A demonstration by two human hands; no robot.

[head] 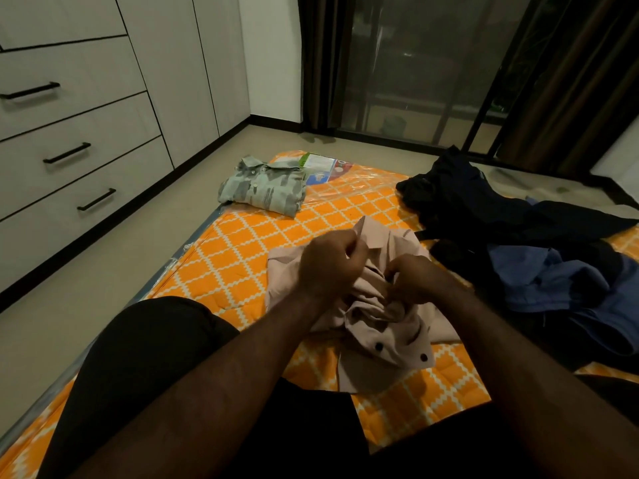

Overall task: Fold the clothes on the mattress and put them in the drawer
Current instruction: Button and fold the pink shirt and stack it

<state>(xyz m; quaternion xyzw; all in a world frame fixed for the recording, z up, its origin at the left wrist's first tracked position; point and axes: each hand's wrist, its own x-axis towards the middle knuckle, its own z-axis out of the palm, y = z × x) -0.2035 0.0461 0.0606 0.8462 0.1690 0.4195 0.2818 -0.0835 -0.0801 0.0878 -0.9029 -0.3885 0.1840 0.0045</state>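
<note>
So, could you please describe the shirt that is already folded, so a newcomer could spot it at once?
Start at the orange patterned mattress on the floor and go to its far left corner, beside the drawers. There lies the grey-green camouflage shirt. It alone is folded flat; the pink shirt and dark pile lie crumpled.

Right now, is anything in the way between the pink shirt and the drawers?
Nothing visible: only floor lies between the mattress, where the pink shirt is, and the drawers. But the drawers are all shut, so one must be opened first.
</note>
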